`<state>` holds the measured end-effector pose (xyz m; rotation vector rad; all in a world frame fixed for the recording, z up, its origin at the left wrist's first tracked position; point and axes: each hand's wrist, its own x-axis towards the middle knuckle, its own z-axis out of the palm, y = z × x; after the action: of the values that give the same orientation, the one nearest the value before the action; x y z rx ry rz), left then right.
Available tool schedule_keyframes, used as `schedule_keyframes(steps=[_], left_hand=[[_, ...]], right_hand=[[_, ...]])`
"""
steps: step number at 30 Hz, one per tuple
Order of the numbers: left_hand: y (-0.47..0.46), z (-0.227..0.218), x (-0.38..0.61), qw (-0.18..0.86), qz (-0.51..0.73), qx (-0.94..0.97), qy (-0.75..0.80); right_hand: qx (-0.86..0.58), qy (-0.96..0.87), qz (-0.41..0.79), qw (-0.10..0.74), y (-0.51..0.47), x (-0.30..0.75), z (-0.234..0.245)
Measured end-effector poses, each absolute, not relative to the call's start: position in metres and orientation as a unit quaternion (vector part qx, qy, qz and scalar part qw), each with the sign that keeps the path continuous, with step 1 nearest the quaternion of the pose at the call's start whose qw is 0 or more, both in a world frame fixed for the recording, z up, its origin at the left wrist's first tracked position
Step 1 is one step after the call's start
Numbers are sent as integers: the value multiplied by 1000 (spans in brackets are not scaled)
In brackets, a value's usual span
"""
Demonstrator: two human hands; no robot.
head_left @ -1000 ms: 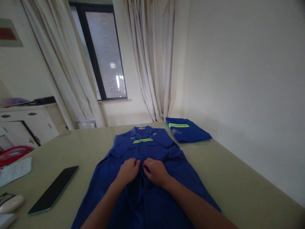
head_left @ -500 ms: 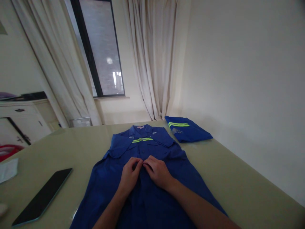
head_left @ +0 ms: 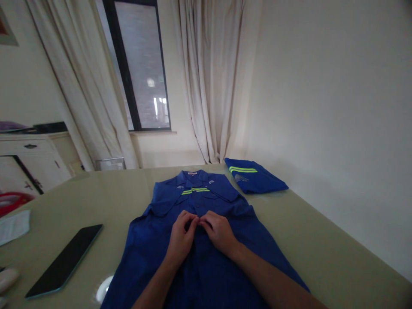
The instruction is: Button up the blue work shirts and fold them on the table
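A blue work shirt (head_left: pixel 154 240) with a yellow-green stripe across the chest lies flat and face up on the pale green table (head_left: pixel 322 249), collar pointing away from me. My left hand (head_left: pixel 180 238) and my right hand (head_left: pixel 219 231) rest side by side on the shirt's front placket, just below the chest. Their fingertips meet and pinch the fabric at the centre line. What they pinch exactly is too small to make out.
A second blue garment (head_left: pixel 254 180), folded, lies at the far right of the table near the wall. A dark tablet (head_left: pixel 64 259) lies flat at the left. A white paper (head_left: pixel 14 225) and a white object (head_left: pixel 6 279) sit at the left edge. Curtains and a window stand behind.
Both hands have slid a little up the placket toward the collar, and their fingertips have come together. The view has shifted slightly.
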<state>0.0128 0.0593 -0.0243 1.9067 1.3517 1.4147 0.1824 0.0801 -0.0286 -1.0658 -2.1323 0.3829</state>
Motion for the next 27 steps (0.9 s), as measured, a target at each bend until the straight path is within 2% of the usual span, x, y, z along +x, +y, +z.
schedule_keyframes(steps=[8, 11, 16, 18, 27], left_hand=[[50, -19, 30, 89, 492, 675, 542], [52, -17, 31, 110, 488, 674, 543], [62, -23, 13, 238, 482, 644, 544], [63, -25, 9, 259, 480, 640, 541], [52, -22, 20, 184, 458, 663, 564]], right_hand=[[-443, -852, 50, 273, 79, 178, -29], [-437, -852, 50, 285, 79, 180, -28], [-406, -839, 95, 349, 78, 182, -27], [-393, -837, 112, 363, 79, 182, -28], [-408, -860, 98, 292, 78, 179, -28]])
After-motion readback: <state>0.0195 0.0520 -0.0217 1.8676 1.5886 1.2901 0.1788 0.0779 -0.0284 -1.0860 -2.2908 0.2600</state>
